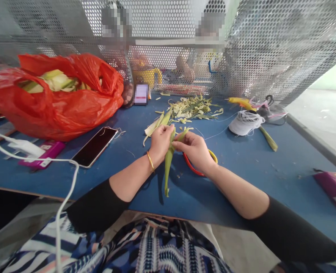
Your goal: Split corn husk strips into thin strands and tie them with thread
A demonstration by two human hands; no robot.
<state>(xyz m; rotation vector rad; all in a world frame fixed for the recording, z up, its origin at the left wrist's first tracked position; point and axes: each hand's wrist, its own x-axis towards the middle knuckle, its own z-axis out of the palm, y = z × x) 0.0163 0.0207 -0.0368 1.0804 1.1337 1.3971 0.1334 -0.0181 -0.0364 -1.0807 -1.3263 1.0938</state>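
Note:
My left hand [160, 144] is closed on a folded strip of green husk [169, 163], which looks like corn husk and hangs down to a narrow tip. At its upper end, the fingers of my right hand [196, 149] pinch the same husk, where a short piece sticks out to the right. Just past my left hand lie longer pale green husk pieces [154, 126]. Farther back is a loose heap of shredded trimmings [191, 107]. A red and yellow ring [191, 167] rests on the blue table [236, 178], partly hidden under my right wrist.
At left sit a red plastic bag [79, 110] of husks, a dark-screened phone [96, 147] and a purple power strip [50, 151] with a white cable [60, 212]. White thread [245, 123] lies right, near a purple box [334, 187]. A perforated metal partition [165, 22] stands behind; people are beyond it.

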